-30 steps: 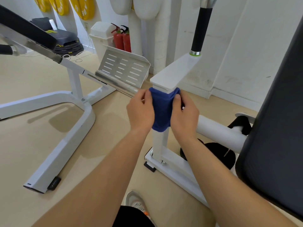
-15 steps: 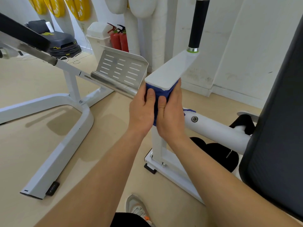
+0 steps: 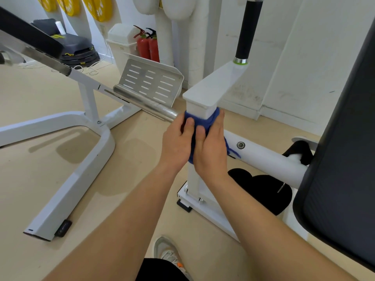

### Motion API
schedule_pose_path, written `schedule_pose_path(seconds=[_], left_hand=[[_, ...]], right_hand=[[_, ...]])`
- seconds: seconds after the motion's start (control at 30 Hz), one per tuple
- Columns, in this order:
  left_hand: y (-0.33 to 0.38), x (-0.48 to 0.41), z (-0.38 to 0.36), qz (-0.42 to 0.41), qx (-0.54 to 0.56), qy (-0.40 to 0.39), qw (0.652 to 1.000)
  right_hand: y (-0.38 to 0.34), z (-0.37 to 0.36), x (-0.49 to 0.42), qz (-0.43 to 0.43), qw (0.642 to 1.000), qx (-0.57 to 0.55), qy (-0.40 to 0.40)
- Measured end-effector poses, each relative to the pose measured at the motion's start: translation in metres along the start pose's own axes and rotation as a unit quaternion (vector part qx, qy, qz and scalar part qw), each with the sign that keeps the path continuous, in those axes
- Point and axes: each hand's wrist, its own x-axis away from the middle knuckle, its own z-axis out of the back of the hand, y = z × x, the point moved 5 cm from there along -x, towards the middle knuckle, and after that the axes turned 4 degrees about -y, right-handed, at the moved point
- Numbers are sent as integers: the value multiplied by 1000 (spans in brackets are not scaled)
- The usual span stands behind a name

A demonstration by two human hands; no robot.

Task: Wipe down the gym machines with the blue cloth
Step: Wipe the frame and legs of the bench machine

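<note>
The blue cloth (image 3: pixel 205 123) is wrapped around the white upright post (image 3: pixel 199 111) of a gym machine, a little below its flat white top plate (image 3: pixel 215 86). My left hand (image 3: pixel 176 142) grips the cloth from the left side. My right hand (image 3: pixel 211 149) presses it from the right and front. Both hands almost meet and cover most of the cloth. A loose blue corner (image 3: pixel 230 149) hangs over the white round bar (image 3: pixel 267 157) on the right.
A black-gripped handle (image 3: pixel 246 29) rises from the top plate. A large black pad (image 3: pixel 343 151) fills the right. A white bench frame (image 3: pixel 75 169) with a slotted metal foot plate (image 3: pixel 150 82) stands left. Fire extinguishers (image 3: pixel 148 45) and a bin (image 3: pixel 119 43) stand by the wall. My shoe (image 3: pixel 165 251) is below.
Both hands slid up the post with the cloth to just under the top plate, then came down a little. The right hand closed in beside the left.
</note>
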Motion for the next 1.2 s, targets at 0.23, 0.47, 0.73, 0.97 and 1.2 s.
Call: schedule_pose_path(seconds=[0.23,0.47,0.73,0.97,1.2], left_hand=[[-5,-4,0,-32,-4,0,999],[-51,7,-1,13,-43,-70,997],[-43,6,8,-7,-40,-83,996],[-44,4,7,-16,-82,-91,992],[-86,8,-1,-39,-118,-76,989]], right_hand=[[0,-4,-9,30,997,25,71],[43,-20,12,19,997,0,80],[29,-4,32,6,969,213,124],[37,-23,38,-13,980,113,160],[82,-38,52,-18,971,109,214]])
